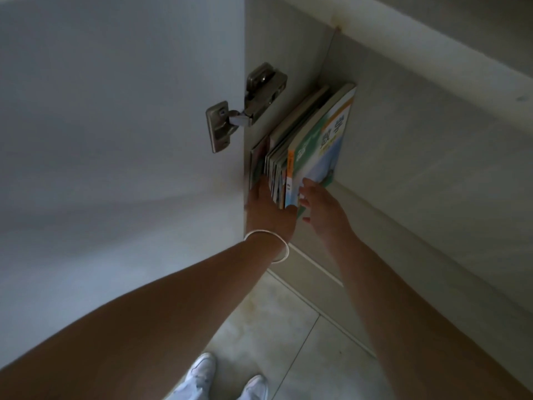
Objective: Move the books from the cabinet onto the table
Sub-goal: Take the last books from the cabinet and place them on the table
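A row of thin books (291, 157) stands upright against the left wall inside the open cabinet (403, 140). The outermost book (323, 140) has a green and blue cover with an orange spine. My left hand (268, 209), with a white bangle at the wrist, reaches into the row, its fingers pushed between the books near the left side and its thumb under the spines. My right hand (323, 206) lies against the lower front of the green book, fingers spread on its cover. Together the two hands clamp the stack from both sides.
The cabinet door (115, 140) stands open on the left, held by a metal hinge (248, 108). The cabinet's bottom edge (317, 269) runs below my hands. Pale floor tiles (274, 327) and my white shoes (225, 379) show underneath.
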